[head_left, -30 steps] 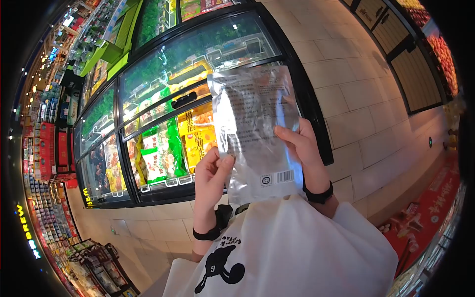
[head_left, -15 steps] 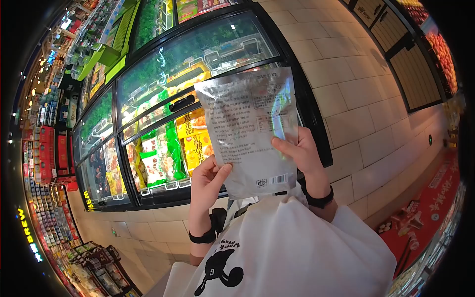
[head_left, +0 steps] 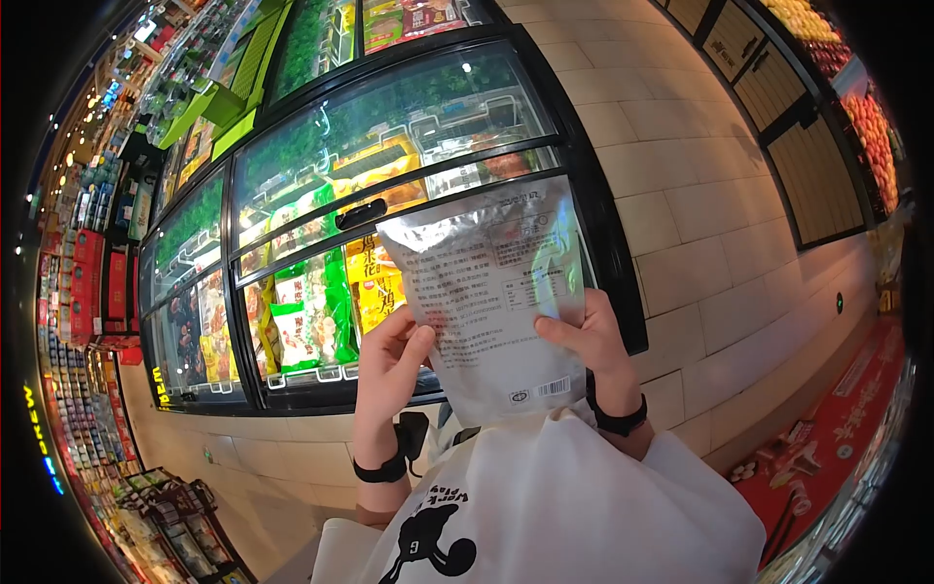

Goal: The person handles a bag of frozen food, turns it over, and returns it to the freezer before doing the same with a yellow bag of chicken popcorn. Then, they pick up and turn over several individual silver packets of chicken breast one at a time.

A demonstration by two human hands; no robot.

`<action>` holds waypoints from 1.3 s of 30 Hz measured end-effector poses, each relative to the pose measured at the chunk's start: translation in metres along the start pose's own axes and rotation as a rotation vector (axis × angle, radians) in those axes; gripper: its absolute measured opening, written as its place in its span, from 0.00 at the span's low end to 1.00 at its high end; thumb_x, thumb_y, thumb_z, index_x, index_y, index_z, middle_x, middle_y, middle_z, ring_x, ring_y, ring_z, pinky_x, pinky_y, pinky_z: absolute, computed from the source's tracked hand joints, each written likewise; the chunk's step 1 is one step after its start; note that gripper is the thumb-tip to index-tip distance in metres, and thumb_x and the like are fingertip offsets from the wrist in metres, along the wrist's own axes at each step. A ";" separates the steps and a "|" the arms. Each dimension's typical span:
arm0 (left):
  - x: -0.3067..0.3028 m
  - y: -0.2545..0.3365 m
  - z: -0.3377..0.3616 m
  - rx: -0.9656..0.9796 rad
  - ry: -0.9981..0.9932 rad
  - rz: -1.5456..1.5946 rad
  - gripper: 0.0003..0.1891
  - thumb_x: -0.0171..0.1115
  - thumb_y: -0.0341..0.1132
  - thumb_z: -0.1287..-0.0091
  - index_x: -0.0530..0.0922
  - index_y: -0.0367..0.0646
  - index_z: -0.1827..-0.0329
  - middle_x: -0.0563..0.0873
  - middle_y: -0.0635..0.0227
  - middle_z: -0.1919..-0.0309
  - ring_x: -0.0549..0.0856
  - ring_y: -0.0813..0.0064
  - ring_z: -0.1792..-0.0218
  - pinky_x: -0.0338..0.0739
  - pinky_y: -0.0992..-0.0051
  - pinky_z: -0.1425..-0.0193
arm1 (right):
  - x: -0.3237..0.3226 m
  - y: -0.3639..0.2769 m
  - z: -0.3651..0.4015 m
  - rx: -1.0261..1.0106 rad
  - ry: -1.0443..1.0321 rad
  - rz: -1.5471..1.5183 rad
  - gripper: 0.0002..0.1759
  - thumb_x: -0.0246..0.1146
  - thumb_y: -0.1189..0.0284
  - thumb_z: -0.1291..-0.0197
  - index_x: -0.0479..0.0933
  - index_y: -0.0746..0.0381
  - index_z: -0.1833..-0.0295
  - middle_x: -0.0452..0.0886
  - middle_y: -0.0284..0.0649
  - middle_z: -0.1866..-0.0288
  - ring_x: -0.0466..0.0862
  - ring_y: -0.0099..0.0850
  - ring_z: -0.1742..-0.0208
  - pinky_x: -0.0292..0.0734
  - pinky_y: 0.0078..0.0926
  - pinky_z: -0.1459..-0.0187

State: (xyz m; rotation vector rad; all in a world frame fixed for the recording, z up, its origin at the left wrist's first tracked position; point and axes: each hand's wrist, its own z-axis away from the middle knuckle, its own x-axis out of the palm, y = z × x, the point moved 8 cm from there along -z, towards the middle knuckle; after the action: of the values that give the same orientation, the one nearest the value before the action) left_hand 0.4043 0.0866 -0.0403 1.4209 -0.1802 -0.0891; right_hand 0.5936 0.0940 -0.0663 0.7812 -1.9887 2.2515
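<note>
Left hand and right hand are both closed on the silver pouch, each pinching one side edge, thumbs on the printed face. I hold it upright before my chest, in front of the glass freezer. It seems light, thin and floppy, the foil a bit slippery, so I judge the flat side seams give the best grip.

The pouch you hold is silvery foil-like film, glossy and creased; the freezer lids behind it are smooth glass that throws back the lights, in a glossy black frame, metal or plastic you cannot tell; the floor is matt beige tile; your shirt is soft white cloth.
</note>
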 end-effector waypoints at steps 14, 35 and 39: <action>0.002 0.005 -0.002 0.004 0.025 0.012 0.09 0.52 0.29 0.36 0.74 0.34 0.57 0.79 0.73 0.71 0.74 0.89 0.73 0.69 0.86 0.70 | 0.006 -0.007 0.000 -0.085 -0.018 0.071 0.11 0.62 0.78 0.50 0.76 0.69 0.60 0.80 0.37 0.65 0.77 0.19 0.66 0.72 0.18 0.63; -0.006 0.000 0.002 0.039 0.061 -0.003 0.09 0.53 0.30 0.36 0.74 0.34 0.58 0.79 0.74 0.73 0.73 0.89 0.75 0.69 0.86 0.71 | 0.011 -0.003 -0.001 -0.099 -0.062 0.095 0.14 0.60 0.78 0.49 0.74 0.71 0.56 0.80 0.41 0.61 0.78 0.23 0.63 0.74 0.21 0.61; -0.005 0.000 0.002 0.033 0.063 0.009 0.09 0.53 0.30 0.36 0.74 0.34 0.57 0.79 0.74 0.73 0.74 0.89 0.74 0.69 0.87 0.70 | 0.012 -0.003 -0.001 -0.087 -0.068 0.092 0.14 0.61 0.78 0.50 0.74 0.71 0.56 0.80 0.42 0.60 0.78 0.24 0.61 0.73 0.22 0.59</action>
State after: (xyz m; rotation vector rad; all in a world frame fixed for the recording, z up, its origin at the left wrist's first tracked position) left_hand 0.3993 0.0858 -0.0403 1.4535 -0.1368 -0.0340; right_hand 0.5836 0.0918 -0.0586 0.7833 -2.1802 2.1970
